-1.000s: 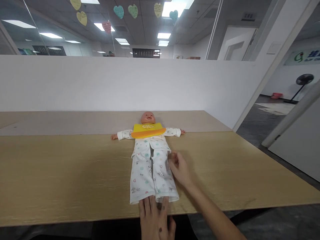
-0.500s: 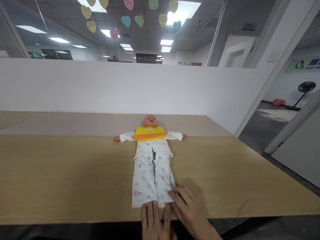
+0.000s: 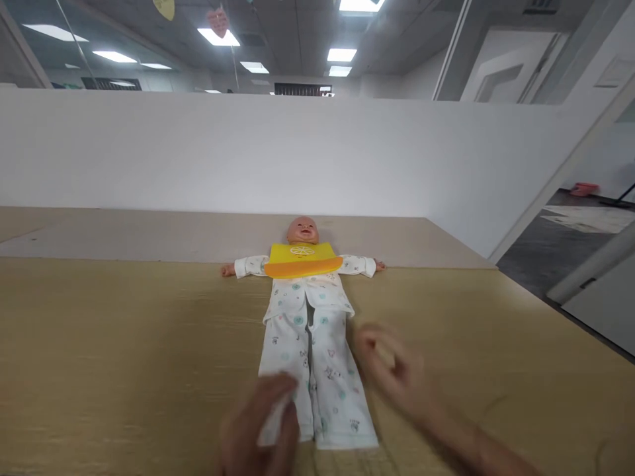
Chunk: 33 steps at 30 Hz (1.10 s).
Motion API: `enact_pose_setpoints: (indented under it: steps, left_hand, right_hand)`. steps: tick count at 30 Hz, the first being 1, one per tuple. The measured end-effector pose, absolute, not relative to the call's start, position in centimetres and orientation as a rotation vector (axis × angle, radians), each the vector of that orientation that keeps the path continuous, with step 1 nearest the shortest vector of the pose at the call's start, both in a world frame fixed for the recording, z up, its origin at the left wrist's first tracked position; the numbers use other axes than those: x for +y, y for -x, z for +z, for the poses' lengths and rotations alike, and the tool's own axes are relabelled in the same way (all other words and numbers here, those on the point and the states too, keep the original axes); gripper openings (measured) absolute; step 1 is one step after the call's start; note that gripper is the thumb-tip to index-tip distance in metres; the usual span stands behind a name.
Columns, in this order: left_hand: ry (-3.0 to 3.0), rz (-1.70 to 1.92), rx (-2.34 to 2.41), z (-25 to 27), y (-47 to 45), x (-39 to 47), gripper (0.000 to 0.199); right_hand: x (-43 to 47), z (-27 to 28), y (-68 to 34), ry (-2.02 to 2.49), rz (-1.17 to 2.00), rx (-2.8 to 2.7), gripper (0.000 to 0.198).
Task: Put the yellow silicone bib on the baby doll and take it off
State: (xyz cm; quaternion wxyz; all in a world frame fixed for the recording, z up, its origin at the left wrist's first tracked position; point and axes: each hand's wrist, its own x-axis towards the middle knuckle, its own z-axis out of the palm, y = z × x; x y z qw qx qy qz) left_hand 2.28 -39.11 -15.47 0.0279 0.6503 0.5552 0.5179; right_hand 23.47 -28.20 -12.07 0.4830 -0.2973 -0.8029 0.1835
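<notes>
A baby doll (image 3: 303, 230) lies on its back at the centre of the frame, head toward the top and arms spread to both sides. A yellow bib (image 3: 302, 251) with an orange lower edge covers its chest, over a white printed shirt (image 3: 288, 296). White printed trousers (image 3: 333, 377) reach down toward the bottom of the frame, their legs side by side with a narrow gap between them. At lower centre-left the left hand (image 3: 255, 426), blurred, is over one trouser leg, thumb and fingers apart; whether it touches the cloth I cannot tell. At lower centre-right the right hand (image 3: 399, 377), also blurred, is just beside the other leg, fingers curled; I cannot tell whether its fingertips meet or hold anything. Under all this spreads a wood-toned table (image 3: 124, 344). A white wall (image 3: 223, 152) crosses behind, with a pink paper heart (image 3: 217, 22) at upper left and a red basin (image 3: 585, 189) at far right
</notes>
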Motion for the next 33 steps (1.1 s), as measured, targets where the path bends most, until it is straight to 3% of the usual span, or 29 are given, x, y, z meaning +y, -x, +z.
enact_pose_setpoints:
  steps: [3, 7, 11, 17, 26, 33]
  left_hand:
    - [-1.531, 1.715, 1.830, -11.5, 1.0, -30.1, 0.018]
    - [-1.030, 1.870, 1.716, -9.9, 4.4, -17.3, 0.016]
    - [-0.567, 1.660, 1.577, -10.6, 6.7, -8.4, 0.010]
    - [-0.480, 1.324, 1.416, -13.2, 8.5, -1.9, 0.021]
    - [-0.530, 1.286, 1.003, -14.8, 8.8, -1.8, 0.051]
    - [-0.437, 1.326, 0.868, -14.0, 6.5, -5.4, 0.046]
  right_hand:
    - [-18.9, -10.7, -22.7, 1.023, 0.841, -1.574, 0.014]
    - [-7.3, -10.5, -20.2, 1.143, 1.247, -1.044, 0.009]
    - [-0.2, -11.6, -17.3, 1.292, 1.502, -0.889, 0.014]
    - [5.2, -14.5, -14.1, 1.254, 1.918, -0.915, 0.036]
    - [4.3, -15.9, -13.1, 1.000, 1.841, -0.797, 0.025]
    - [0.6, -16.4, -14.4, 0.893, 1.679, -0.887, 0.025]
